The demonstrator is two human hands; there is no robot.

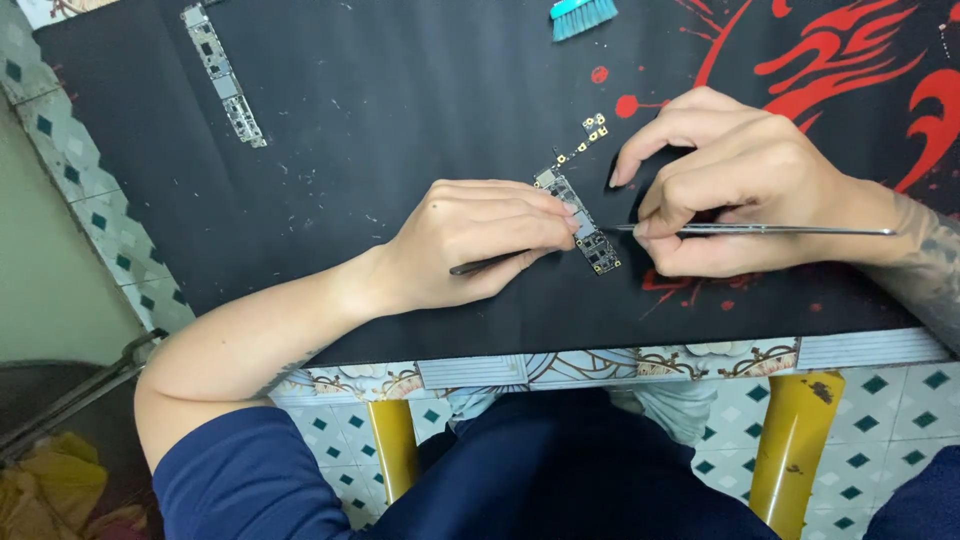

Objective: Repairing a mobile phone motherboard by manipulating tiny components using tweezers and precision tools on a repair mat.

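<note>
While the left hand's (470, 245) fingers pin the narrow circuit board (585, 230) to the black mat (380, 120) on the counter, the right hand (740, 190) pinches metal tweezers (760, 230) at its edge; prying demands steadiness.

A small home repair bench: a black work mat (400, 90) with red splashes covers a table (620, 362), bare circuit boards (224, 75) lie at upper left, a teal brush (583, 15) at top, patterned floor tiles (880, 420) below.
</note>
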